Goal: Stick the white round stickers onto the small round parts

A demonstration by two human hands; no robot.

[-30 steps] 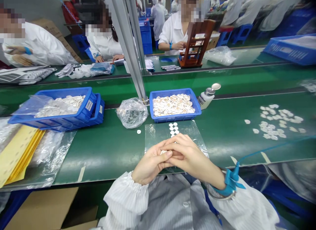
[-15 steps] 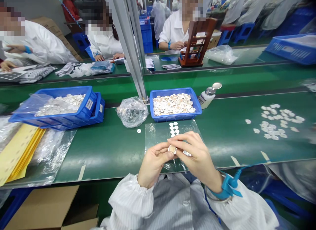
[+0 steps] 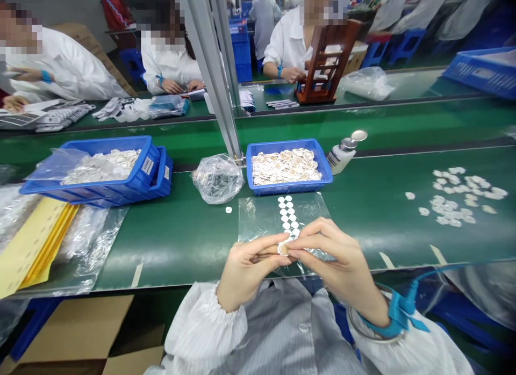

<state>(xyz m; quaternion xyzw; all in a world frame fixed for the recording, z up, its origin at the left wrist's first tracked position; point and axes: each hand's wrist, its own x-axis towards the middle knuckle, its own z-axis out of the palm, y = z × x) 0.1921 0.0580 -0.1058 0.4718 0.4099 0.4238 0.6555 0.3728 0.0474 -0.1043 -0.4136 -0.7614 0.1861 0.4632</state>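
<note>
Between my two hands is a small round white disc with a tan centre [image 3: 283, 249]. My left hand [image 3: 250, 265] pinches its left side between thumb and fingers. From the other side, my right hand [image 3: 336, 257] grips the disc's right edge with thumb and fingertips; a blue strap circles that wrist. Both hands are above a clear plastic sheet [image 3: 258, 216] near the table's front edge. Two columns of white discs [image 3: 286, 211] lie on the sheet, their near end partly covered by my fingers. Behind it stands a blue bin [image 3: 290, 189] full of similar discs [image 3: 286, 164].
A white bottle with a metal top [image 3: 342, 156] is right of the bin. Left of it are a crumpled clear bag [image 3: 217, 179] and stacked blue bins [image 3: 92, 189]. Loose discs [image 3: 451, 206] are scattered at right. A metal post [image 3: 213, 69] rises behind; co-workers sit across the line.
My right hand has shifted slightly right, its fingertips now closed on the disc's edge. My left hand has moved a little lower. More of the disc columns on the sheet shows.
</note>
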